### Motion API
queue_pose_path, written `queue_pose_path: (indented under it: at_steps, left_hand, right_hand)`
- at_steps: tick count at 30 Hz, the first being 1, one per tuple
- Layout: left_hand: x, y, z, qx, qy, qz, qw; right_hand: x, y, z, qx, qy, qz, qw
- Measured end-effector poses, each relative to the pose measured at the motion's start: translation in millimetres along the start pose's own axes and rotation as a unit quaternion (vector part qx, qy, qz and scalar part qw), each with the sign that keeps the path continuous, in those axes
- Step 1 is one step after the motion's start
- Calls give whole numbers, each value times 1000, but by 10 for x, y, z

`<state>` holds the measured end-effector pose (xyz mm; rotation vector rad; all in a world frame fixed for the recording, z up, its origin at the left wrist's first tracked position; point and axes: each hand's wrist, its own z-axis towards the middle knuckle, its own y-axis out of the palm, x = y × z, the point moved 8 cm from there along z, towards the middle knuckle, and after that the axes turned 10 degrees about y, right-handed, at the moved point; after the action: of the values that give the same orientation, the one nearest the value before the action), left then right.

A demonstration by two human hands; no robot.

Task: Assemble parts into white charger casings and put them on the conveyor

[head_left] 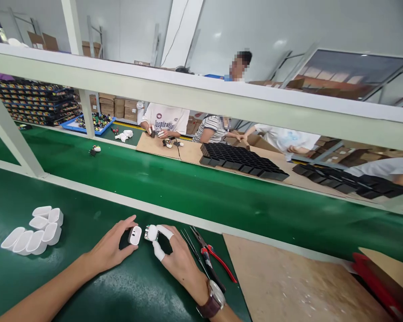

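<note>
Between the thumb and fingers of my left hand (111, 245) is a small white plastic charger housing (135, 235), its face with dark slots turned towards me. Just to its right, my right hand (180, 259) pinches a small white-topped electronic part (151, 233) with bits of circuitry and metal at its edges. White finger cots cover that thumb and forefinger. A narrow gap separates the two pieces. Beside my right hand lie metal tweezers (194, 251) and red-and-black long-nose pliers (206, 252). Several open white plastic shells (35, 242) stand grouped at the left.
A cardboard sheet (282, 277) covers the bench at right, with a red object (372, 281) beyond. Ahead runs a green conveyor belt (147, 176) under a pale metal beam (174, 98). Across it, co-workers sit by black trays (242, 161); a blue tray (102, 129) holds small parts.
</note>
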<state>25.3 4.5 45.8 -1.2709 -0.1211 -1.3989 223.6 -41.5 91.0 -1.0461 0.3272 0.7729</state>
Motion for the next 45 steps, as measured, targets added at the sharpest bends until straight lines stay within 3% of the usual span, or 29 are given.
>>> queue_pose_path:
  at_steps: [4, 8, 24, 28, 35, 40, 45]
  left_hand:
    - [137, -12, 23, 16, 59, 20, 998]
    - [213, -10, 26, 21, 82, 21, 996]
    - [275, 106, 10, -12, 97, 75, 992]
    - [264, 138, 9, -30, 88, 76, 993]
    - [198, 201, -18, -32, 52, -21, 998]
    - [171, 227, -34, -41, 25, -29, 998]
    - [151, 234, -42, -60, -5, -32, 998]
  right_hand:
    - [-302, -30, -51, -13, -68, 0, 998]
    - [-443, -23, -84, -21, -110, -55, 992]
    - [-464, 50, -89, -73, -129, -109, 983]
    - [-484, 56, -85, -86, -116, -116, 983]
    - [-439, -16, -60, -107, -52, -86, 989]
    - [-491, -51, -70, -81, -83, -58, 992]
    - [-466, -12, -45, -109, -66, -31, 991]
